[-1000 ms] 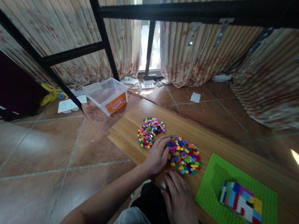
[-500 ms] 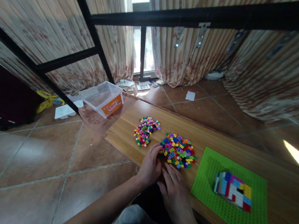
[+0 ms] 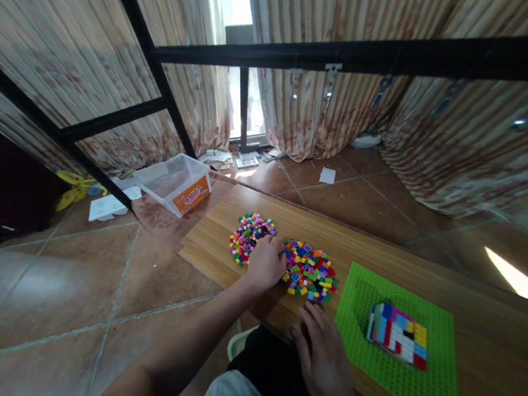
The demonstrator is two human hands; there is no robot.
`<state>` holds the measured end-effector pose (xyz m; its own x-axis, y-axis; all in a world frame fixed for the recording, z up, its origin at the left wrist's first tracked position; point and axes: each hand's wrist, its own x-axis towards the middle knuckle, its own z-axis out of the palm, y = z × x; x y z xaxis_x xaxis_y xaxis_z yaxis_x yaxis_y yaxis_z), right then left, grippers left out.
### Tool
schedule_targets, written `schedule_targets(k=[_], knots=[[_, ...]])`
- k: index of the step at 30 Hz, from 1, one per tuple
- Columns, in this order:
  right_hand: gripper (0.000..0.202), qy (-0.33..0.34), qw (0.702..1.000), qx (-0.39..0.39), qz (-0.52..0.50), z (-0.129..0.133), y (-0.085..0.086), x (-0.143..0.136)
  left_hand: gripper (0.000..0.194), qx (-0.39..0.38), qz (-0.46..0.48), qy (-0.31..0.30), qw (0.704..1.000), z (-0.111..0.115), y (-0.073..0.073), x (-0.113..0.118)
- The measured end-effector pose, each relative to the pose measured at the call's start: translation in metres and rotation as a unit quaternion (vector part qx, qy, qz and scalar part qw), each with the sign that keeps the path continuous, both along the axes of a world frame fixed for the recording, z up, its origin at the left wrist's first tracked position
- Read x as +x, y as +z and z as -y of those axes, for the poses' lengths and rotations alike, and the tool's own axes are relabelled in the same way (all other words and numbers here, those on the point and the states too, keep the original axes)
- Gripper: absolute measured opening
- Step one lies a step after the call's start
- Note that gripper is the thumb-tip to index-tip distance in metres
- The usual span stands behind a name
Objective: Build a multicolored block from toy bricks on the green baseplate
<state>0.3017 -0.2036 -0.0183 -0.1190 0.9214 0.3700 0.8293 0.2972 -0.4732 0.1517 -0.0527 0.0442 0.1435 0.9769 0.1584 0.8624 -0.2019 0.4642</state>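
My left hand reaches over the gap between two piles of small building bricks, its fingers bent down and closed together. Whatever lies under those fingertips is hidden from me. To its left is the smaller brick pile, with many pink and green pieces. On its other side spreads the larger brick pile, mostly yellow, orange, blue and purple. My right hand rests at the table's near edge below the larger pile, fingers stretched out and holding nothing. Further right, a multicoloured brick block stands on a green baseplate.
The bricks and baseplate share a long wooden table. A clear plastic bin with an orange label stands on the floor beyond its left end. A black metal frame crosses in front of striped curtains.
My left hand has moved away from the larger pile's near left edge, up toward the gap between the piles. My right hand has drawn apart from it. The view has shifted slightly.
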Motion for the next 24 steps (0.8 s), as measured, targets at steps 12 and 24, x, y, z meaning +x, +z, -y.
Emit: schedule_targets(k=[12,24], knots=[[0.030,-0.015,1.000,0.018,-0.021,0.008,0.002,-0.005,0.022,-0.045,-0.125,-0.044,0.990,-0.021,0.006,0.011],[0.030,-0.076,0.979,-0.029,-0.189,0.010,0.042,-0.001,0.026,-0.247,0.536,-0.051,0.805,0.042,0.032,0.004]])
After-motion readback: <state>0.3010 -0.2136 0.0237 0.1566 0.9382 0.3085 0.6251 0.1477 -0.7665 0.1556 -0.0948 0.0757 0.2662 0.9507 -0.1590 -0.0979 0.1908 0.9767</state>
